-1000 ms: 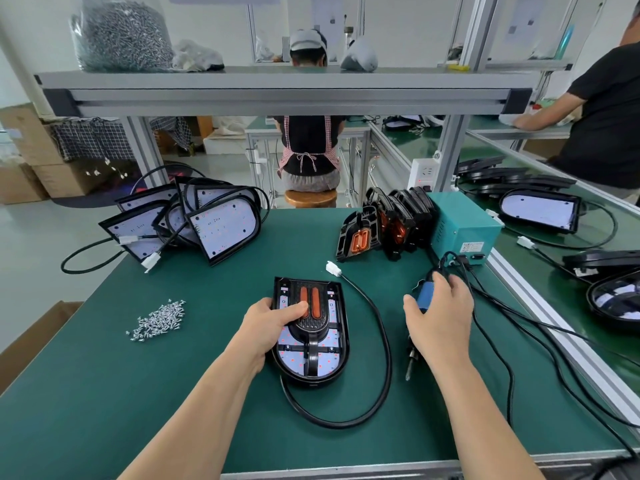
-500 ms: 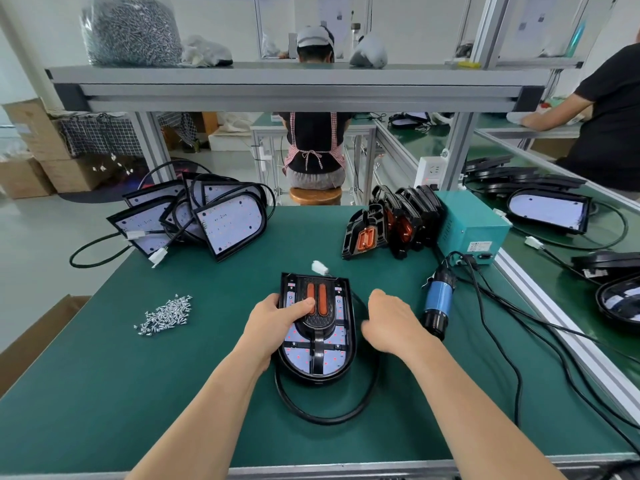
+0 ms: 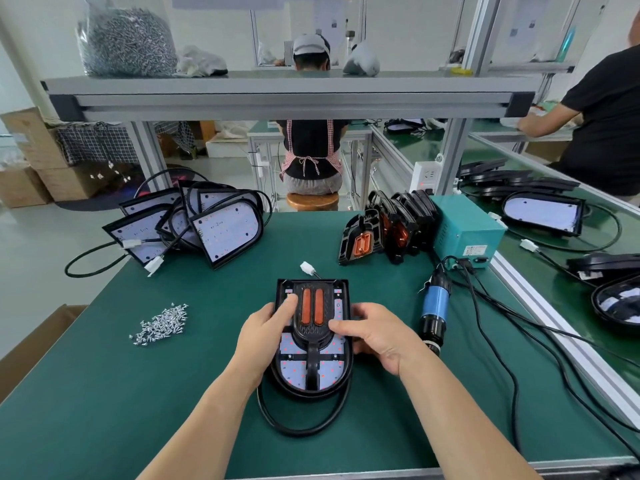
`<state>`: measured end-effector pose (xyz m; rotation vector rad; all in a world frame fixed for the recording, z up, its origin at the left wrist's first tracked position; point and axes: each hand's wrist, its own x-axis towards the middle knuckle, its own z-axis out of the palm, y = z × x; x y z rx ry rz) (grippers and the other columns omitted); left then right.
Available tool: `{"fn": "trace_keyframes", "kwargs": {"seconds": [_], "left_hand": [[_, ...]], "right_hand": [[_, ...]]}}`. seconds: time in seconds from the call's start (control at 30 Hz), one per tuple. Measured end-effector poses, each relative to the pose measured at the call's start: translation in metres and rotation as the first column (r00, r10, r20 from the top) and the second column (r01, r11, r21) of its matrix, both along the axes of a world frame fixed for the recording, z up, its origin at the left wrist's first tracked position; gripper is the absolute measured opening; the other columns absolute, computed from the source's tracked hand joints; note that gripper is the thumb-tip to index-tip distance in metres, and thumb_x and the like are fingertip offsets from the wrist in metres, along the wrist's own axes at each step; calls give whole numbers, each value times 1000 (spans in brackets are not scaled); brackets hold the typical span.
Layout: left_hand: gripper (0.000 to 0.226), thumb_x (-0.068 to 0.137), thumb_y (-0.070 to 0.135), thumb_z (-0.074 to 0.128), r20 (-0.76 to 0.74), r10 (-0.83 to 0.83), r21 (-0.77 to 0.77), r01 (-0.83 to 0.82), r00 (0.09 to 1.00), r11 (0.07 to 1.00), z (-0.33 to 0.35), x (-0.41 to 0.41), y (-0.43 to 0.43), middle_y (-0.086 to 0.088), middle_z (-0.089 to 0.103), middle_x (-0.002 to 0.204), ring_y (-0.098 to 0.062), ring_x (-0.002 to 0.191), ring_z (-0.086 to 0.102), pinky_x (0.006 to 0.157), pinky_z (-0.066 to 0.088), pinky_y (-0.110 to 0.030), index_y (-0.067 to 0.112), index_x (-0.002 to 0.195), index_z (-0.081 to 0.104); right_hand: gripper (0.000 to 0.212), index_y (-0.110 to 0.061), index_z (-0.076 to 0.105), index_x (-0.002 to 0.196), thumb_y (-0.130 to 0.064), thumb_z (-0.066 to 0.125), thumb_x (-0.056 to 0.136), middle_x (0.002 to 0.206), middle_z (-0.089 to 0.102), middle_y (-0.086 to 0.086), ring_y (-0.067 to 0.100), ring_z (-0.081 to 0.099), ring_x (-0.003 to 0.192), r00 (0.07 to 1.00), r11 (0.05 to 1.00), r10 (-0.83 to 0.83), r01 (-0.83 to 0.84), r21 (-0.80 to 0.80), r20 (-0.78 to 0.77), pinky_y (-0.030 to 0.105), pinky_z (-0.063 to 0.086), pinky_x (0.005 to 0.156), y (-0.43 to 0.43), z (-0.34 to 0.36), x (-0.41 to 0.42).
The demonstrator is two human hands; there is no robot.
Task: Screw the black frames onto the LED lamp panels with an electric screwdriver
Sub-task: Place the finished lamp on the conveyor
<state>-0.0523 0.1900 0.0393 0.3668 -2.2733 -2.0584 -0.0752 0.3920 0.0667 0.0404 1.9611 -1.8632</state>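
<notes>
1. The green worktop (image 3: 104, 393) carries everything named below.
2. A loose pile of bare LED panels (image 3: 225, 230) leans together at the back left, cables trailing off the edge.
3. A row of spare black frames (image 3: 388, 226) with orange inserts stands on edge at the back right, against a teal power box (image 3: 464, 233).
4. 1 LED lamp panel (image 3: 294, 368) lies flat at the centre, near the front edge, with a black frame (image 3: 311, 332) seated on top of it. Its black cable (image 3: 301, 427) loops round the near end.
5. The left hand (image 3: 266, 332) grips the panel's left edge, thumb pressed on the frame's top.
6. The right hand (image 3: 377, 336) grips the right edge, thumb on the frame, fingers curled round the side.
7. The electric screwdriver (image 3: 434, 306), blue and black, lies on the worktop just right of the right hand, untouched.
8. A small heap of silver screws (image 3: 161, 323) sits well left of the panel.
9. A white connector (image 3: 307, 268) lies just beyond the panel's far end.
</notes>
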Motion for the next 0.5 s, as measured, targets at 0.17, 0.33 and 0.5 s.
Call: {"fn": "trace_keyframes", "kwargs": {"seconds": [0.17,0.33,0.5], "left_hand": [[64,87,65,52,-177,261,143,-238,949,961,-15,4,-5,-7,77,92,-24,87,72,91,55,-50,5,90,73],[56,84,62,55,-223,298,192,-258,928,947,-24,-1,-13,-9,76,94,-27,87,72,97,52,-52,10,88,75],[45,82,63,59,-248,255,110,-235,934,966,-30,-3,-16,-3,76,90,-21,82,71,96,53,-51,23,82,77]], "right_hand": [[22,-11,72,106,-7,78,85,84,76,-1,9,64,68,998,997,-45,42,-69,-33,20,42,52,1,-2,5],[25,-14,73,108,-9,79,85,96,79,1,10,68,76,984,983,-135,119,-139,-116,19,46,57,21,12,7],[28,-15,74,111,-9,80,85,100,79,1,9,72,80,942,946,-275,230,-227,-193,17,50,59,58,33,2]]}}
